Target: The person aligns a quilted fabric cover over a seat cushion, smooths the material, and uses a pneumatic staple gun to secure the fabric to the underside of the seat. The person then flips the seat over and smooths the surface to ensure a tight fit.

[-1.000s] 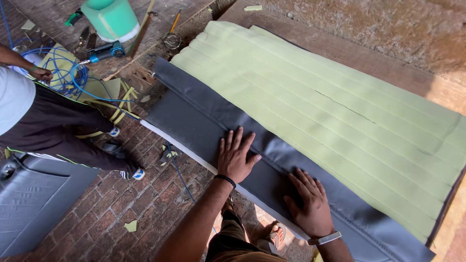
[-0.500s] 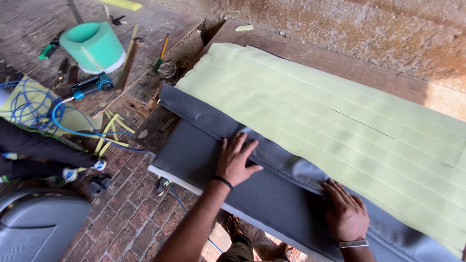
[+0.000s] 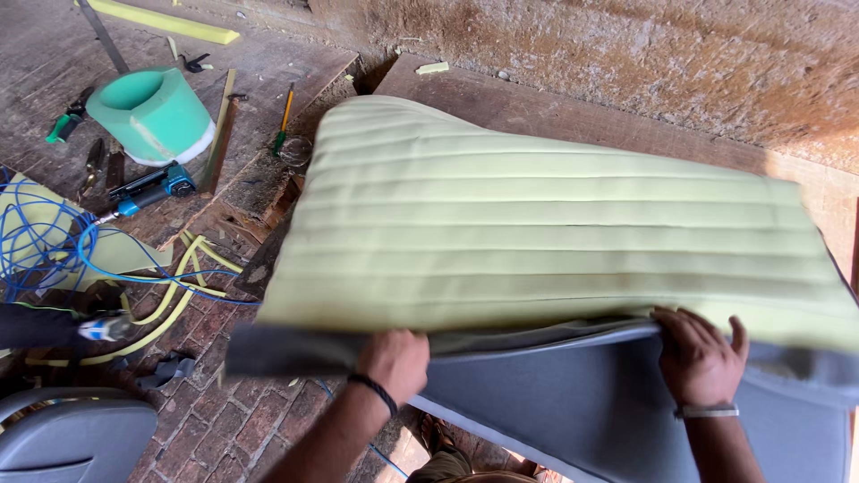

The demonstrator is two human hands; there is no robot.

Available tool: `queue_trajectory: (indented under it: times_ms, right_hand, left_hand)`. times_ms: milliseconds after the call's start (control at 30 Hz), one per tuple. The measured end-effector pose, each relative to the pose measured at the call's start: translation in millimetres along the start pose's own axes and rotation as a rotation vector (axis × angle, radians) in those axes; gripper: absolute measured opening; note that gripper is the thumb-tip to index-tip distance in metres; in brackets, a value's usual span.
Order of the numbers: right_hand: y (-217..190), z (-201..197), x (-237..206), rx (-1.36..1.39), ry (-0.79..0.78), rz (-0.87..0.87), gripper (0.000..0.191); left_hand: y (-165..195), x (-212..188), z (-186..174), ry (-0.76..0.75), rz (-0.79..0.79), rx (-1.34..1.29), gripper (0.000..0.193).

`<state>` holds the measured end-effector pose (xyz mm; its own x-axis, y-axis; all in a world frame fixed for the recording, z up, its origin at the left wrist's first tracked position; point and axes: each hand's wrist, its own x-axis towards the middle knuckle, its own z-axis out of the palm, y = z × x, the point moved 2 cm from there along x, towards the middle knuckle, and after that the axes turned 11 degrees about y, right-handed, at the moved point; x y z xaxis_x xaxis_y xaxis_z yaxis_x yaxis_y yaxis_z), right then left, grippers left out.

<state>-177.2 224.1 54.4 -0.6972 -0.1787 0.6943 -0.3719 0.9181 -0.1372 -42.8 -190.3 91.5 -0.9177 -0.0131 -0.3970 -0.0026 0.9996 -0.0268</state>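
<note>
Head view shows your left hand [image 3: 392,360] curled closed on the near edge of the pale green ribbed foam panel [image 3: 537,224], lifting it off the grey vinyl cover sheet [image 3: 573,411] lying beneath. Your right hand [image 3: 698,358], with a metal wrist bracelet, grips the same edge further along, fingers folded under it. Off to the left, on the brick floor [image 3: 224,429], sit a mint green foam cylinder [image 3: 152,112] and a tangle of blue hose [image 3: 45,241]
</note>
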Motion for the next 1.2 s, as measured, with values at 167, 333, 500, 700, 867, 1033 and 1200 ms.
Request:
queue_trajectory:
  times_ms: [167, 333, 500, 700, 867, 1033, 1200]
  right_hand:
    - [48, 55, 60, 0.092, 0.118, 0.230, 0.045]
    - [16, 50, 54, 1.166, -0.113, 1.009, 0.071]
    - [-36, -40, -14, 1.058, -0.629, 1.010, 0.080]
    - [4, -74, -45, 0.526, -0.585, 0.713, 0.072]
    - [91, -38, -10, 0.469, -0.350, 0.846, 0.042]
    - [128, -2, 27, 0.686, -0.322, 0.993, 0.039]
    - [135, 15, 41, 0.697, -0.233, 1.125, 0.037]
  left_hand:
    - [104, -6, -19, 0.125, 0.137, -0.418, 0.018]
    - [169, 96, -28, 0.427, -0.026, -0.717, 0.029]
    - [231, 196, -44, 0.509, -0.224, -0.989, 0.046]
    - [296, 219, -56, -0.004, 0.083, -1.676, 0.081]
    - [240, 139, -37, 0.501, 0.346, -0.696, 0.071]
    - [173, 124, -35, 0.483, -0.082, -0.167, 0.088]
    - [166, 174, -47, 0.502, -0.062, -0.154, 0.092]
